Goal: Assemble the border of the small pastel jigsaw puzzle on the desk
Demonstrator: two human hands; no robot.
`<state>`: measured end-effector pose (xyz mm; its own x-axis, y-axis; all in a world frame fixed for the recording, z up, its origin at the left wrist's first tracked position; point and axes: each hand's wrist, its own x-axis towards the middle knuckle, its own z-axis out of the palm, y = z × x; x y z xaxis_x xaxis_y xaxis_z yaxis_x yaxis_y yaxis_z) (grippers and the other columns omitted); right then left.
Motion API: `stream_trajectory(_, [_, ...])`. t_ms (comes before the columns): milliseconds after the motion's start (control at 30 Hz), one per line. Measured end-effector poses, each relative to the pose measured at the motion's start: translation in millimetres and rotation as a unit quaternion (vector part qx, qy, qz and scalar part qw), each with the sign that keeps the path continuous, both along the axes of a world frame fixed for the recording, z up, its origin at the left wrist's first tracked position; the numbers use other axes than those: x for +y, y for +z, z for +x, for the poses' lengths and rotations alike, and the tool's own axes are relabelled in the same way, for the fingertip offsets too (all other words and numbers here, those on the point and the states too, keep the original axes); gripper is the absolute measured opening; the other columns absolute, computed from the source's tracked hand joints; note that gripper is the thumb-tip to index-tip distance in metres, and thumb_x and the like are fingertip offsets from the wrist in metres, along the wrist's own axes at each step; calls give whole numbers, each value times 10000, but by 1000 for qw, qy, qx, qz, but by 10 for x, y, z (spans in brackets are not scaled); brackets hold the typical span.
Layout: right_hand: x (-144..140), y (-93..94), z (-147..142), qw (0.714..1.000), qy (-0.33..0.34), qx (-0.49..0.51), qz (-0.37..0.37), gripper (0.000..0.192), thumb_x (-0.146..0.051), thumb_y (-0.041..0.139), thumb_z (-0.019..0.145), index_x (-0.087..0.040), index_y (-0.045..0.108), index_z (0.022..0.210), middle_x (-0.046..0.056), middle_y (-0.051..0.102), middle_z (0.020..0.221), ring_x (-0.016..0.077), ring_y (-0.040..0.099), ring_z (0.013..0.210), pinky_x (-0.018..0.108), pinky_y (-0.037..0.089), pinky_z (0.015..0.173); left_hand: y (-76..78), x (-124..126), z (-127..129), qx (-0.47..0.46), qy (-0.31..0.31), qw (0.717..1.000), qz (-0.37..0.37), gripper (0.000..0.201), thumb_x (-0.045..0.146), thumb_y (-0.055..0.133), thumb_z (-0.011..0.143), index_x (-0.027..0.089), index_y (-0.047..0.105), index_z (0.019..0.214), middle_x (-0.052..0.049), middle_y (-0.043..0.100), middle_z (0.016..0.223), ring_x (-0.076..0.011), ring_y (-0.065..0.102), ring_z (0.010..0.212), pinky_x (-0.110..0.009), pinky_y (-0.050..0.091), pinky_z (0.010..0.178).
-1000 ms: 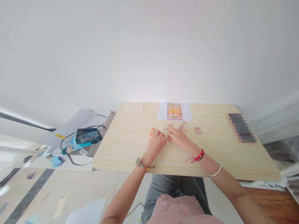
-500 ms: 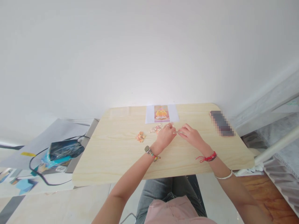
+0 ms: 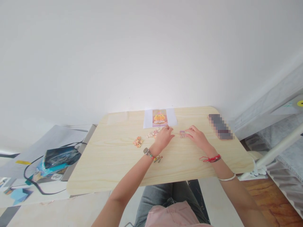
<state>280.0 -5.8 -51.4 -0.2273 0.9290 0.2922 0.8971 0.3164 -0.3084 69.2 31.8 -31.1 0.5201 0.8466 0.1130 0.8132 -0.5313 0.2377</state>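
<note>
My left hand (image 3: pixel 164 138) rests by a heap of pale pink and white jigsaw puzzle pieces (image 3: pixel 152 133), thumb apart from the fingers and nothing visible in its grip. The hand covers part of that heap. On the right, my right hand (image 3: pixel 197 137) grips the edge of a small purplish cluster of puzzle pieces (image 3: pixel 182 134) with thumb and fingertips. The cluster lies flat at table level. A separate small pile of orange puzzle pieces (image 3: pixel 138 142) is left of my left hand. Behind the heap, a printed sheet (image 3: pixel 160 118) shows an orange cartoon figure.
The light wooden table (image 3: pixel 113 164) stands against a white wall. A pixelated phone-like object (image 3: pixel 220 127) lies at its right. Left of the table are a blue-black packet (image 3: pixel 62 156), papers and a black cable (image 3: pixel 33 181). A pale pole (image 3: pixel 279 151) runs beside the right edge.
My hands have drawn apart. The left has let go of the small pieces and shifted left toward the heap; the purplish cluster now shows at my right fingertips. The view has shifted slightly.
</note>
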Motion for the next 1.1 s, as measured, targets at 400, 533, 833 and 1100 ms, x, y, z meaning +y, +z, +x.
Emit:
stream_trajectory(400, [-11, -9, -1126, 989, 118, -19, -90, 153, -201, 490, 848, -177, 617, 931, 83, 530, 1050, 161, 567, 885, 263, 449, 724, -179, -472, -943, 3, 176, 983, -60, 219, 230, 529, 824, 199, 557, 1040, -59, 529, 1001, -174, 566, 906, -268, 471, 710])
stream_trajectory(533, [56, 4, -1354, 992, 73, -50, -94, 161, -254, 513, 842, -153, 595, 938, 95, 547, 979, 192, 563, 877, 267, 456, 658, -184, -430, -813, 3, 170, 983, -64, 195, 231, 527, 829, 203, 573, 1016, -55, 536, 1009, -161, 569, 897, -248, 459, 717])
stream_trajectory(833, [74, -113, -1331, 992, 93, -21, -83, 116, -197, 487, 850, -172, 595, 882, 80, 561, 944, 195, 547, 910, 275, 458, 687, -221, -378, -673, 2, 197, 978, -73, 177, 295, 475, 858, 188, 583, 950, -74, 534, 1046, -184, 572, 884, -262, 444, 664])
stream_trajectory(1100, [83, -88, -1299, 992, 109, -9, -67, 135, -153, 494, 836, -183, 606, 905, 65, 541, 924, 167, 547, 848, 259, 447, 682, -233, -388, -710, -5, 187, 978, -96, 158, 240, 458, 862, 196, 582, 950, -59, 538, 1026, -162, 569, 886, -247, 433, 688])
